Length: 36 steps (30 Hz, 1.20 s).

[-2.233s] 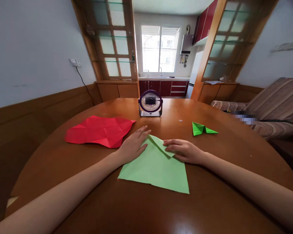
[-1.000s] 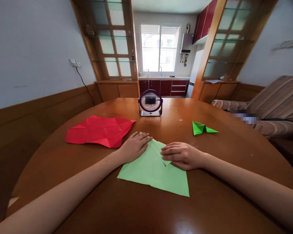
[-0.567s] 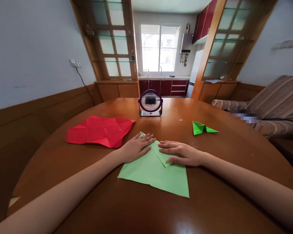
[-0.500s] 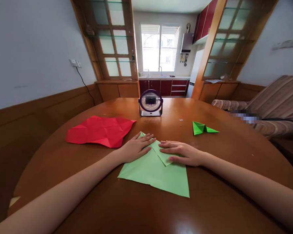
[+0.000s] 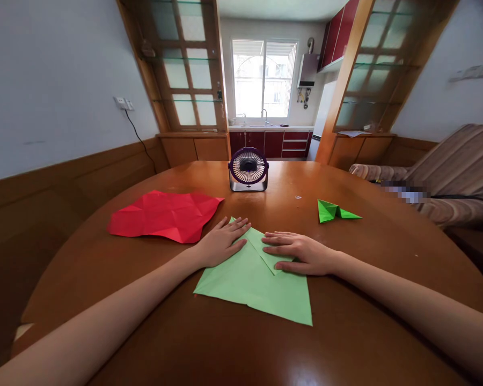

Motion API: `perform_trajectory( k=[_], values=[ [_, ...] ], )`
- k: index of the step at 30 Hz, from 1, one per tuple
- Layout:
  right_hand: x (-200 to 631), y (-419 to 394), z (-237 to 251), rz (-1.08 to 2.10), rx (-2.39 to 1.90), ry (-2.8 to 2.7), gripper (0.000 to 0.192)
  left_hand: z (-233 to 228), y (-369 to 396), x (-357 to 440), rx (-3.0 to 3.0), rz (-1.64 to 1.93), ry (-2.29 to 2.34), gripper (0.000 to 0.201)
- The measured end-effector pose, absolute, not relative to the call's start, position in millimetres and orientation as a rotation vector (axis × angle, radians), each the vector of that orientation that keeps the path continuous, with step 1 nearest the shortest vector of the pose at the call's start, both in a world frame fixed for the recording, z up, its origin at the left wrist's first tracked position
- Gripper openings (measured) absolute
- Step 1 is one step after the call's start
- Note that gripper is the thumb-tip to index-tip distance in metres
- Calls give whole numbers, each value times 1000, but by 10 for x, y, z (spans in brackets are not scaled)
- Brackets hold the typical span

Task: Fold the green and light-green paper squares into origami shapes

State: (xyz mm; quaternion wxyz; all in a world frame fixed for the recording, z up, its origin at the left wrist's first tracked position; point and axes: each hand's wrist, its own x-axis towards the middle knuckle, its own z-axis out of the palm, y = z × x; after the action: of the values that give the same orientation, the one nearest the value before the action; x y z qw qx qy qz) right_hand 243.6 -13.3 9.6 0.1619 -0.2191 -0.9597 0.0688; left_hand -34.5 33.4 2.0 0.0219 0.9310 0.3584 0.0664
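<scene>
A creased red paper sheet point(image 5: 165, 215) lies spread flat on the left part of the round wooden bench point(image 5: 233, 343). Toward the far edge a small purple desk fan point(image 5: 248, 169) stands upright, its grille facing the camera. To the right a small folded bright green paper figure point(image 5: 335, 212) rests on the bench, well apart from the fan. A striped sofa point(image 5: 454, 171) sits at the right wall. On the left wall a white socket point(image 5: 123, 103) has a black cable hanging down. Beyond wooden glass-paned partitions point(image 5: 187, 69) there is a kitchen with red cabinets point(image 5: 273, 143) and a bright window point(image 5: 263, 80).
</scene>
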Motion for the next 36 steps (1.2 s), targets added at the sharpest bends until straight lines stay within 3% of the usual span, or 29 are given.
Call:
perform_trajectory(
  k=[18,26,36],
  values=[
    [2449,-97,11,259,-672,-2633,46,-74,404,-333,2806,268,1408,56],
    [2437,-120,51,121,-643,-2716,46,47,342,-338,2899,190,881,52],
    [2429,-128,59,137,-586,-2692,41,24,364,-346,2887,177,893,52]
  ],
)
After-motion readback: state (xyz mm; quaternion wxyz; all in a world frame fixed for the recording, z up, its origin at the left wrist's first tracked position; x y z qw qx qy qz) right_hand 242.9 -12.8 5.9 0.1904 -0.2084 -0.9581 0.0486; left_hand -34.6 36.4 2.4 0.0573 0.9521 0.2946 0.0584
